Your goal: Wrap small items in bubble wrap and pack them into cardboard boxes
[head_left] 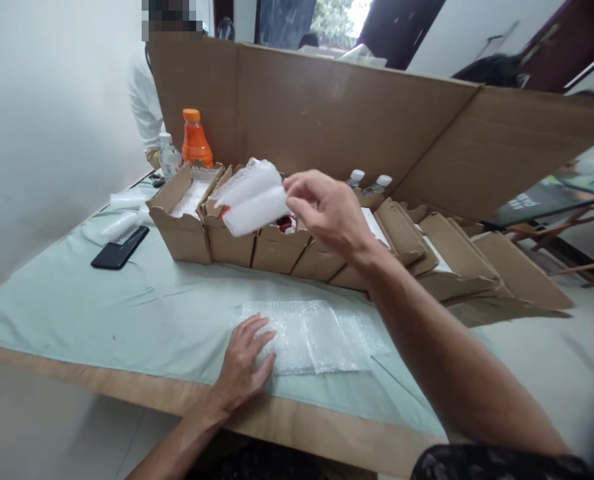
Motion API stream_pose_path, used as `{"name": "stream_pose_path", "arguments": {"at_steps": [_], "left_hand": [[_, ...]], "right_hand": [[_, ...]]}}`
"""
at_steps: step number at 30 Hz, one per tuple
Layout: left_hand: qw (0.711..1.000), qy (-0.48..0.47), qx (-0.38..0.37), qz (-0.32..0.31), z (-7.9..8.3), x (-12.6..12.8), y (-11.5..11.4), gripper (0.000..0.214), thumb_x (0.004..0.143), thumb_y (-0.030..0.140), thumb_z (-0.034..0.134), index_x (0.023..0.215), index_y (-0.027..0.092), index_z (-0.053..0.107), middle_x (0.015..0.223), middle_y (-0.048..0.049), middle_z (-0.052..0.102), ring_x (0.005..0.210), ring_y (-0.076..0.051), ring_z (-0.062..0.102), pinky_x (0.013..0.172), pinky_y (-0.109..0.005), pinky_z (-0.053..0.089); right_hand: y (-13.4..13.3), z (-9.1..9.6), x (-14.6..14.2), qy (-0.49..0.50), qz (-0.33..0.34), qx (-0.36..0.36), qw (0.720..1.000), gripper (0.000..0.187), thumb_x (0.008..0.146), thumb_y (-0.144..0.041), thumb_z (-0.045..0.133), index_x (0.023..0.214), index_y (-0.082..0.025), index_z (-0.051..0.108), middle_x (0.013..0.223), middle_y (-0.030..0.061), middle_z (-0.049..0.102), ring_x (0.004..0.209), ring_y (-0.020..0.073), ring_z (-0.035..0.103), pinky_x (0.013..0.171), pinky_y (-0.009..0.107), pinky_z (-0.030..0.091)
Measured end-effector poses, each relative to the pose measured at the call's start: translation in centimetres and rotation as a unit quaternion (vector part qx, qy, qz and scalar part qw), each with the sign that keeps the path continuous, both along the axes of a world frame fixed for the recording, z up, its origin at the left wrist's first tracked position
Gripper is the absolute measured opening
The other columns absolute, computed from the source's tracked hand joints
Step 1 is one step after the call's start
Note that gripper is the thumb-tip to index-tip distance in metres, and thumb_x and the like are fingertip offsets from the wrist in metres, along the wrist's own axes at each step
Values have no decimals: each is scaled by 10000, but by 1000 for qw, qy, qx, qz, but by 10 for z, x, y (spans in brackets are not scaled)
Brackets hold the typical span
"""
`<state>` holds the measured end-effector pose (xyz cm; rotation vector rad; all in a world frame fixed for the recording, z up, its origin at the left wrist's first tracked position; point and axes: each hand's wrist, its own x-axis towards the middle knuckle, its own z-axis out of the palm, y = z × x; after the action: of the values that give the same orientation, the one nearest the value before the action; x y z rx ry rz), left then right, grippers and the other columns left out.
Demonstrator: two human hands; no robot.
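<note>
White unreadable lettering (523,202) beyond held wrap (257,203)

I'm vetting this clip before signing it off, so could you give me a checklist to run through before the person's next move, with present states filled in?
1. Right hand has hold of the white packaging piece: ok, pinched at its right edge.
2. White packaging piece clear of the cardboard boxes: cannot tell; it overlaps them in this single view.
3. Left hand at the bubble wrap: ok, beside its left edge; any pressure cannot be told.
4. Bubble wrap laid out on the green cloth: ok.
5. Black phone away from both hands: ok, left of them.
6. Orange bottle upright and capped: ok.
</note>
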<state>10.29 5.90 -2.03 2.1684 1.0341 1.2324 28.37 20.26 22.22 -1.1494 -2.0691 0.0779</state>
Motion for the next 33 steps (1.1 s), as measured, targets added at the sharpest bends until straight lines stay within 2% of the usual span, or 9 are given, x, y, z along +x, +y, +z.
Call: {"name": "stream_pose_path", "arguments": {"at_steps": [3,7,11,14,18,23,26,29,33], "left_hand": [[977,-165,-136,24,14,-2,-7,493,917,310,688,1393,258,571,1423,-129,628,1327,-322,586,1102,-521,487],[868,-370,-330,-35,40,-1,-15,844,780,559,809,1474,206,484,1466,-164,598,1349,-358,576,1085,-480,516],[758,-414,-490,-117,63,3,-22,865,710,693,808,1389,211,575,1389,-157,661,1339,-407,575,1022,-568,557],[705,-416,-559,-133,68,6,-31,821,700,754,777,1311,221,648,1317,-152,710,1282,-415,624,985,-579,578],[714,-401,-573,-35,67,9,-39,525,680,491,902,1066,167,752,1084,-121,795,1090,-346,733,943,-477,610],[774,-436,-451,83,81,10,-40,332,695,326,905,942,154,763,973,-61,803,1013,-275,755,939,-424,617],[780,-446,-434,72,91,10,-41,368,716,341,892,1012,160,769,1003,-69,802,1069,-298,749,1000,-462,596],[754,-440,-486,36,94,8,-45,450,728,367,873,1118,175,760,1086,-90,797,1156,-343,721,1046,-515,575],[739,-422,-525,21,94,-4,-52,520,676,414,889,1136,204,765,1096,-103,799,1213,-388,689,1040,-538,582]], "right_hand": [[-67,-31,24,91,-4,-19,996,86,915,-205,584,838,-204,623,1225,97,724,1157,239,660,1001,417,504],[-143,-78,45,162,3,-164,973,111,964,-256,586,868,-215,624,1201,94,753,1105,222,705,956,390,539],[-187,-111,58,215,36,-236,947,106,973,-270,583,886,-227,625,1158,93,777,1089,229,723,951,403,553],[-201,-130,67,269,45,-241,931,103,980,-285,588,904,-236,637,1201,86,768,1157,231,706,1016,438,535],[-208,-156,75,330,28,-252,909,142,970,-350,629,900,-233,669,1225,81,754,1160,229,703,1052,457,524],[-222,-176,66,448,-103,-231,858,211,969,-420,646,1049,-233,701,1175,84,749,1013,217,732,917,400,584],[-237,-179,51,447,-81,-247,856,411,949,-515,663,1273,-263,638,1348,116,671,1153,261,699,930,414,579],[-248,-184,33,422,-72,-273,862,780,842,-603,759,1493,-299,455,1586,160,472,1383,335,554,987,459,553],[-252,-194,16,486,-95,-324,806,950,818,-618,767,1576,-285,301,1641,182,391,1444,345,492,1053,503,526]]}}
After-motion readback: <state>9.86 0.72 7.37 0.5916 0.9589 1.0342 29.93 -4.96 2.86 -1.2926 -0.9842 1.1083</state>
